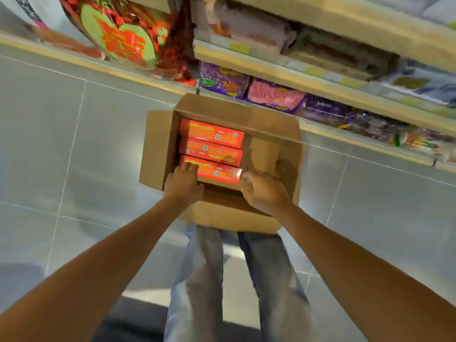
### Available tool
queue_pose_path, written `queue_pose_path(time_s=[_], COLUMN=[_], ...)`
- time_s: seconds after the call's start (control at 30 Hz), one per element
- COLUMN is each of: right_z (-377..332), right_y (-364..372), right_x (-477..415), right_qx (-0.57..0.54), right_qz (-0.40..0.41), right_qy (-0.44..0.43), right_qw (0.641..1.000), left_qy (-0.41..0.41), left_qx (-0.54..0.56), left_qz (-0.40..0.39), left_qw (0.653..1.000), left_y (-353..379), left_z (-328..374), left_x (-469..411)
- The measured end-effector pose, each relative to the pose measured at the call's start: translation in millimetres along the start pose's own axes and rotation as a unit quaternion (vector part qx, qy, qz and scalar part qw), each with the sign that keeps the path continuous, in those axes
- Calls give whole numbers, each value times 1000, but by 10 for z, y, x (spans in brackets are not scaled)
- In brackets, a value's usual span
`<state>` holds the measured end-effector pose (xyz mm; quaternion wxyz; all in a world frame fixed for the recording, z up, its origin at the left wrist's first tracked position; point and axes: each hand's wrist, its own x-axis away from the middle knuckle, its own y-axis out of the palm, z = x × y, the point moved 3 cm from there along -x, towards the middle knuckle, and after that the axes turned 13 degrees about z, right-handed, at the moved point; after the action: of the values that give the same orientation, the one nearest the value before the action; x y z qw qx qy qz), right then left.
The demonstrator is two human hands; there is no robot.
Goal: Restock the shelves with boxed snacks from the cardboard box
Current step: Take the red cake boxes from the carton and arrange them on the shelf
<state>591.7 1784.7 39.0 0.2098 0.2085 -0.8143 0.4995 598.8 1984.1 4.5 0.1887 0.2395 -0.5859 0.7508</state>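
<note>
An open cardboard box (pixel 234 112) stands on the tiled floor in front of the shelves. Three red snack boxes lie side by side in its left half: the far one (pixel 212 133), the middle one (pixel 211 151) and the nearest one (pixel 217 172). My left hand (pixel 183 183) rests on the left end of the nearest red box, fingers curled over its top. My right hand (pixel 262 191) is at that box's right end, fingers bent against it. The right half of the carton shows bare cardboard.
Shelves (pixel 283 72) run along the upper right, holding purple and pink snack bags (pixel 274 95) on the lowest level. A red and green heart-shaped decoration (pixel 123 35) hangs at upper left. My legs in jeans (pixel 209 280) stand just behind the carton on grey floor tiles.
</note>
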Motion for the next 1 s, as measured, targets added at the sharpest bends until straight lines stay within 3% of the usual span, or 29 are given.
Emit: queue_pose_path(time_s=[0.23,0.4,0.5,0.63,1.0], right_z=[599,742,769,772,670], right_y=[1670,2365,2554,2660,1859], right_x=[-971,-1394,-1495,-1553,-1132], right_qx=[52,87,141,196,135], right_qz=[25,78,108,135,53], right_qy=[-14,-26,-41,-51,-77], right_qw=[998,993,983,970,986], left_qy=[79,117,134,147,216], left_qx=[-123,-212,-254,-261,-193], left_qz=[41,40,78,107,16], left_qw=[988,969,955,948,957], left_y=[1407,1934,2047,2121,1493], left_z=[-417,-536,-521,-550,-256], left_x=[-913,-1350,-1419,-1477,-1116])
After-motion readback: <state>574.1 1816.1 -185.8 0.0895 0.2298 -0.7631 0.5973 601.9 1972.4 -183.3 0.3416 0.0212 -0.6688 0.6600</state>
